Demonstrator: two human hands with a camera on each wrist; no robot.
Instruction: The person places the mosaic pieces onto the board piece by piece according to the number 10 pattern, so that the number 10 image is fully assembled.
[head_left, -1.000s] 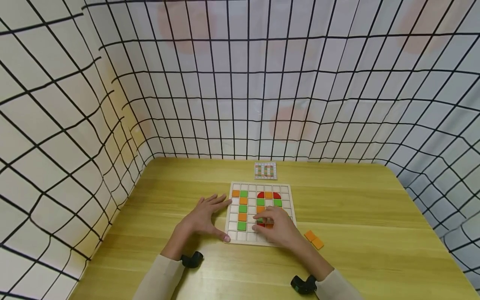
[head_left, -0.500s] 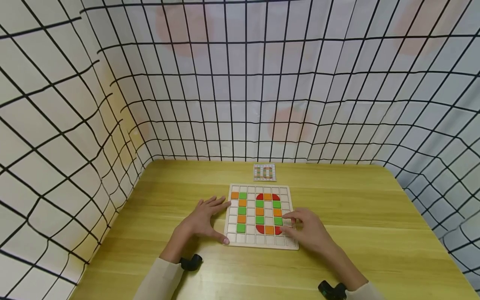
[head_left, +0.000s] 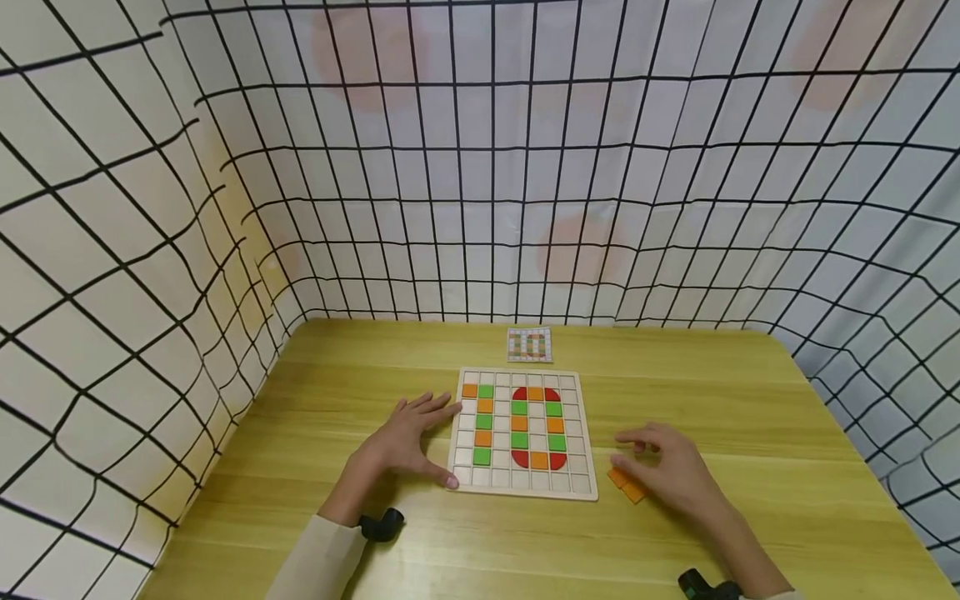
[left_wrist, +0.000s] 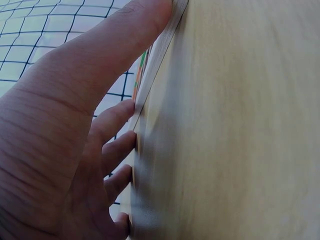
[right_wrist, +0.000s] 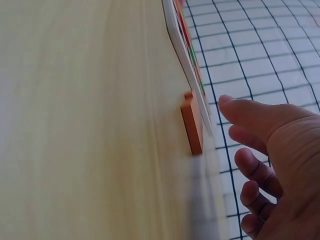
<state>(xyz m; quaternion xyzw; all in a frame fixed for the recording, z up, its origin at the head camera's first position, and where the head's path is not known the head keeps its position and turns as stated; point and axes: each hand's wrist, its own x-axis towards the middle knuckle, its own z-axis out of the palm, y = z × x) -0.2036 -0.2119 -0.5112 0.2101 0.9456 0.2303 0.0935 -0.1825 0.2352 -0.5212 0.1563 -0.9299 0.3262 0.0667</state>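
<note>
A pale gridded board [head_left: 577,417] lies flat on the table, with orange, green and red tiles set in some of its squares. They form a stepped column at left and a ring at right, the ring's corners red and rounded. My left hand [head_left: 401,437] spreads along the board's left edge, thumb at the near corner; the left wrist view has its fingertips [left_wrist: 127,107] at the rim. My right hand [head_left: 671,471] hovers right of the board, fingers loosely bent and holding nothing. Just under its thumb lie two loose orange tiles [head_left: 632,492], also visible as orange blocks [right_wrist: 192,127] in the right wrist view.
Behind the board lies a small card [head_left: 529,345] printed with a similar coloured grid pattern. The wooden table [head_left: 495,550] meets a white cloth wall [head_left: 465,225] with black grid lines at the back and sides.
My right hand has moved right, off the board's lower red corner tile to over the loose orange tiles. That corner of the ring now shows uncovered. My left hand has stayed at the edge.
</note>
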